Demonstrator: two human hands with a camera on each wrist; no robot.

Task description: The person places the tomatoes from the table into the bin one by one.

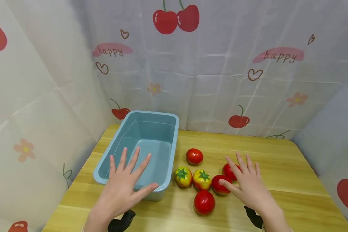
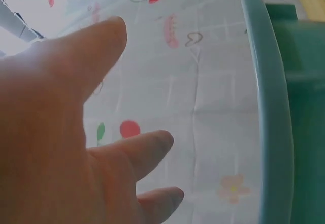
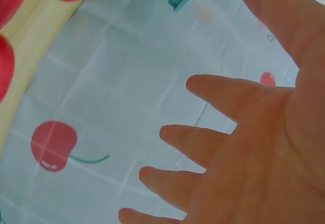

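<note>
The left hand point(image 1: 122, 188) and right hand point(image 1: 249, 186) spread wide, holding nothing. A blue bin point(image 1: 156, 153) lies below the left; round fruits point(image 1: 202, 181), mostly left of the right, might roll if fingertips brush them.

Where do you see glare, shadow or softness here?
Head view: small bright highlights on the nearest red fruit; left wrist view: strong glare at the left edge, left hand shadowed; right wrist view: right hand dim too, patterned cloth slightly soft.

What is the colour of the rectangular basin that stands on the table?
The rectangular basin is plain light greyish blue; it shows best in the head view.
</note>
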